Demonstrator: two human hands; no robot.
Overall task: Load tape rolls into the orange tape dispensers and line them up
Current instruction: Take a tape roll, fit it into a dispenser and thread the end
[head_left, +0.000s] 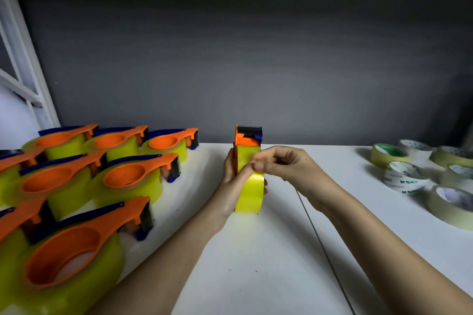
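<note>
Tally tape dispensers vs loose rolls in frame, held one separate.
Loaded dispensers lined up at left: at least 8, some cut off by the frame edge
Dispenser held in both hands: 1
Loose tape rolls at right: 7 visible
Total: at least 16

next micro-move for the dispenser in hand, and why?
Probably draw the tape's free end up toward the cutter head. The left hand holds the orange dispenser upright, its yellow tape roll already seated, and the right hand pinches at the roll's face near the top, as if working the end loose. Then it can join the loaded dispensers on the left.
</note>
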